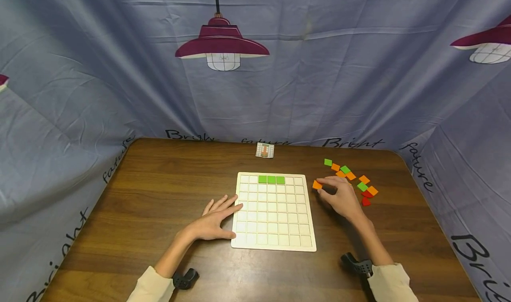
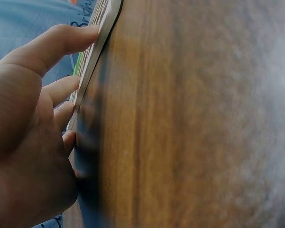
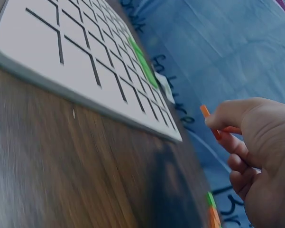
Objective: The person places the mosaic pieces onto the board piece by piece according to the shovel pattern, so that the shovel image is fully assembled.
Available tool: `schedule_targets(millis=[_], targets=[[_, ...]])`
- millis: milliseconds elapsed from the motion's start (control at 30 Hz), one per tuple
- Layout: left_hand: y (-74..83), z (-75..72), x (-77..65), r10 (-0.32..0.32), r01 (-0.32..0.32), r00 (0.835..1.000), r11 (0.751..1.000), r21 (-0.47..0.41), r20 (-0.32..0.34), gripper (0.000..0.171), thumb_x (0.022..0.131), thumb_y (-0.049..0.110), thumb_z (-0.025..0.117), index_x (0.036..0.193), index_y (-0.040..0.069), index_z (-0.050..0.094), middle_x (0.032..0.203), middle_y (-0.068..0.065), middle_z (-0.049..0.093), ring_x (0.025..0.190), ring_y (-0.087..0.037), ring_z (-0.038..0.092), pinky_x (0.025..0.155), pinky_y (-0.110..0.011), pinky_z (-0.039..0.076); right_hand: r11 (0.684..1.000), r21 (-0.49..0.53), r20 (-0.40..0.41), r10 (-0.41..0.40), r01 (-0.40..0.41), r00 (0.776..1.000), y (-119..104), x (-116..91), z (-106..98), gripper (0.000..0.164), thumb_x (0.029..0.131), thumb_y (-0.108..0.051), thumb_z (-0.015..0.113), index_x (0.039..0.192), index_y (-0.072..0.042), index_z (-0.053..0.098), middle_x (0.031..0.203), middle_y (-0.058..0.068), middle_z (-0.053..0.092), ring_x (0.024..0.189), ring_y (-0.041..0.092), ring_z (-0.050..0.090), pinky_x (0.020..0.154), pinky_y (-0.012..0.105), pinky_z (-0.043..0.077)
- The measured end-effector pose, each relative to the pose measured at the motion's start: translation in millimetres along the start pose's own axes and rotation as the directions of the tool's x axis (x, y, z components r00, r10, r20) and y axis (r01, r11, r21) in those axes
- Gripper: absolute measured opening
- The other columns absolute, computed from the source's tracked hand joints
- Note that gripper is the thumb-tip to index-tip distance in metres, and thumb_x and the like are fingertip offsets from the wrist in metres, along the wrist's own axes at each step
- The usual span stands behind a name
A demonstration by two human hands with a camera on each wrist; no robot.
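The right hand [image 1: 342,197] pinched an orange tile [image 1: 317,185] in its grip, right of the gridded board [image 1: 273,213], apparently suiting so thin a piece. The left hand [image 1: 213,224], splayed and grasping nothing, touched the board's left edge, probably to steady it on the tabletop [image 1: 171,173].

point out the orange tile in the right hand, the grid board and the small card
Orange tile [image 1: 316,185]: head view, middle of its visible face.
Grid board [image 1: 272,217]: head view, bare square near its middle.
Small card [image 1: 265,151]: head view, middle of its printed face.

Bkgd curtain [image 1: 311,102] w/ lamp prints [image 1: 222,45]
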State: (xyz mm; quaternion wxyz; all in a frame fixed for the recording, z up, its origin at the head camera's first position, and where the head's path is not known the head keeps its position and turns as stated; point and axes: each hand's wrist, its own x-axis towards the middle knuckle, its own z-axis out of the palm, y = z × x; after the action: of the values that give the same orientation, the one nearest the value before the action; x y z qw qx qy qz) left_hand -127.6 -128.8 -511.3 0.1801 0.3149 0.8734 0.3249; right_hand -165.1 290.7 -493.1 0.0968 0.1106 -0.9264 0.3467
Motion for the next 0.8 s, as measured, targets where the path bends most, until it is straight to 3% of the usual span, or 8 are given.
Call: schedule_targets(millis=[300,800], targets=[[1.2,-2.0,-0.8,0.007,-0.007,1.000,1.000,-0.001,0.001,0.081,0.087,0.035,0.074,0.156,0.012,0.037,0.165,-0.011,0.016,0.150,-0.039,0.004,0.111,-0.067,-0.005,0.999,0.025,0.073,-0.043,0.041,0.996,-23,15,26,0.033,0.086,-0.007,0.074,0.119,-0.002,0.073,0.119,0.015,0.066,0.111,0.037,0.051,0.088,0.054,0.040],[1.4,-2.0,-0.2,0.012,-0.012,1.000,1.000,0.005,-0.003,0.082,0.086,0.035,0.074,0.155,0.011,0.037,0.165,-0.011,0.017,0.150,-0.039,0.006,0.111,-0.067,-0.004,0.982,0.164,0.133,-0.120,0.098,0.984,-47,29,71,0.029,0.088,-0.005,0.069,0.116,-0.004,0.075,0.117,0.010,0.067,0.107,0.030,0.052,0.089,0.050,0.044]])
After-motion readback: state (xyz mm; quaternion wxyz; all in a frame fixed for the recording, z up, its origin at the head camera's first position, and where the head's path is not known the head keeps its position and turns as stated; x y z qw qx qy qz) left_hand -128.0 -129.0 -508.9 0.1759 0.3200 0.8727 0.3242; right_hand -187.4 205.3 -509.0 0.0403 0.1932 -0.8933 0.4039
